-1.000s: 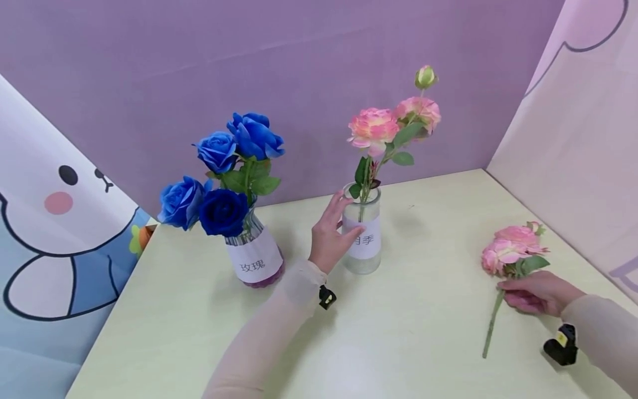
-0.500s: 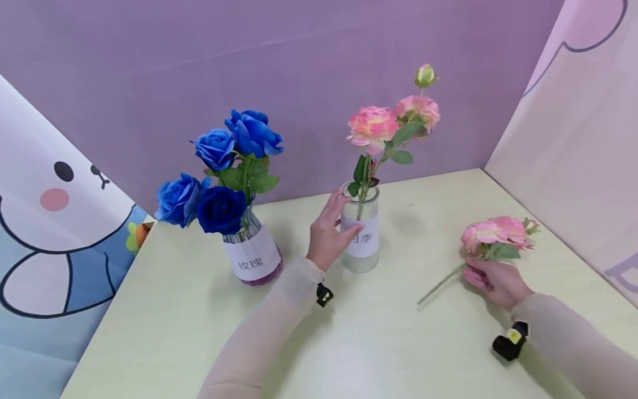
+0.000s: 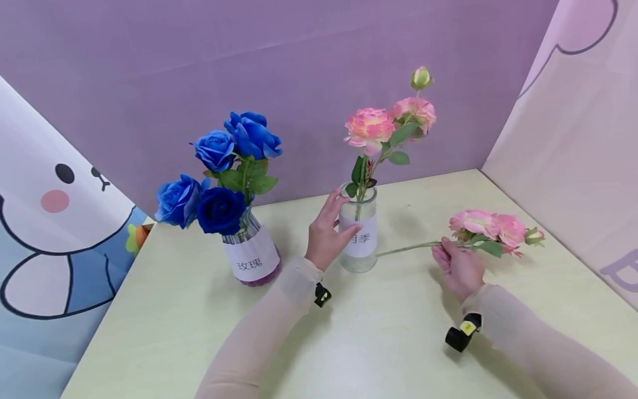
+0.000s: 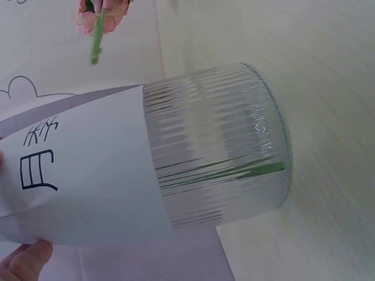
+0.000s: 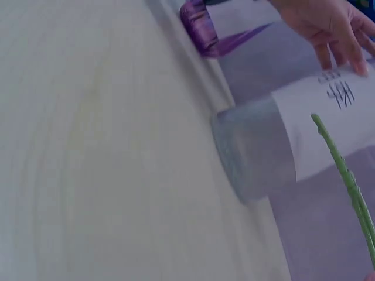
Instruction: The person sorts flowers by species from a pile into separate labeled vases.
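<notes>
My left hand (image 3: 326, 235) grips a clear ribbed glass vase (image 3: 366, 263), thumb on its white label and fingers near the rim. Two pink blooms and a bud (image 3: 421, 78) on green stems stand in it. In the left wrist view, a stem shows through the vase wall (image 4: 222, 99). My right hand (image 3: 461, 269) pinches the stem of another pink flower (image 3: 508, 228), held sideways with its blooms to the right. The bare stem end (image 3: 399, 250) points left and overlaps the vase's edge in the head view. The right wrist view has that green stem (image 5: 345, 175) before the label.
A second glass vase (image 3: 254, 260), labelled and purple at the base, holds several blue roses (image 3: 221, 210) left of the left hand. Both stand on a pale wood table (image 3: 399, 343). A purple backdrop (image 3: 319, 66) rises behind, with printed cloth panels (image 3: 65, 221) at the sides.
My right hand has moved left and away from me with the pink flower. Its stem has swung from pointing towards me to pointing left at the vase. The left hand stays on the vase.
</notes>
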`<state>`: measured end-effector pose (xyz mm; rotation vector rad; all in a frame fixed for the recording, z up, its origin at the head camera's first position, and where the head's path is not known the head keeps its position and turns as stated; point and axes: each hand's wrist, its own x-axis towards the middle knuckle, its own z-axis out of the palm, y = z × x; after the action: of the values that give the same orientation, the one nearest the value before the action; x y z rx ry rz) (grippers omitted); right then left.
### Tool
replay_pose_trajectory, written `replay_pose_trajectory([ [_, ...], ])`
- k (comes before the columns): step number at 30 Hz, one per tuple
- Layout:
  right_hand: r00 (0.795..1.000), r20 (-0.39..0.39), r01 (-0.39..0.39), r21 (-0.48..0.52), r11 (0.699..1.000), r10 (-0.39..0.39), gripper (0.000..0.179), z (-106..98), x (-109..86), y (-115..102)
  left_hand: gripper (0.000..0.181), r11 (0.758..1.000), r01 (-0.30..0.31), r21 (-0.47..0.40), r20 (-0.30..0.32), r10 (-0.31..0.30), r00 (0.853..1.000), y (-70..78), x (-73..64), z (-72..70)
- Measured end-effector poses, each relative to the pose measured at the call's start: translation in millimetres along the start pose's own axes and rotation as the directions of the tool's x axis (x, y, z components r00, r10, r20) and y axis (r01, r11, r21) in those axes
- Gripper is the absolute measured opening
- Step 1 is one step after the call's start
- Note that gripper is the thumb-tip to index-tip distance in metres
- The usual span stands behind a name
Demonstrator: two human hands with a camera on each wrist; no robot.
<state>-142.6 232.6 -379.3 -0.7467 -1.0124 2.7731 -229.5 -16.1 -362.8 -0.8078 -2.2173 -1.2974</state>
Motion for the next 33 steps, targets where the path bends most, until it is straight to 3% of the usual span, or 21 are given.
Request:
replay_pose_trajectory([
  [9, 0.998, -0.021, 0.067, 0.041, 0.997, -0.066, 0.023, 29.8, -5.4, 8.6, 0.054, 1.000, -0.004, -0.001, -0.003, 0.004, 1.000, -0.1, 0.2, 0.7],
  [15, 0.987, 0.033, 0.151, 0.139, 0.979, -0.157, 0.016, 49.0, -12.9, -13.7, 0.054, 1.000, 0.018, -0.025, -0.002, -0.018, 1.000, 0.4, 0.0, 0.7],
  [21, 0.963, 0.063, 0.241, 0.219, 0.945, -0.260, 0.011, 69.6, -17.6, -44.0, 0.053, 0.997, 0.066, -0.035, 0.017, -0.065, 0.998, 2.6, -1.5, -0.1],
  [27, 0.950, 0.048, 0.292, 0.203, 0.934, -0.308, 0.005, 91.8, -19.6, -63.9, 0.053, 0.995, 0.089, -0.039, 0.033, -0.088, 0.996, 4.4, -2.6, 0.2],
  [33, 0.927, -0.043, 0.375, 0.134, 0.917, -0.372, 0.010, 108.1, -18.6, -62.8, 0.052, 0.999, 0.047, -0.016, 0.020, -0.047, 0.999, 3.2, -1.0, -0.7],
])
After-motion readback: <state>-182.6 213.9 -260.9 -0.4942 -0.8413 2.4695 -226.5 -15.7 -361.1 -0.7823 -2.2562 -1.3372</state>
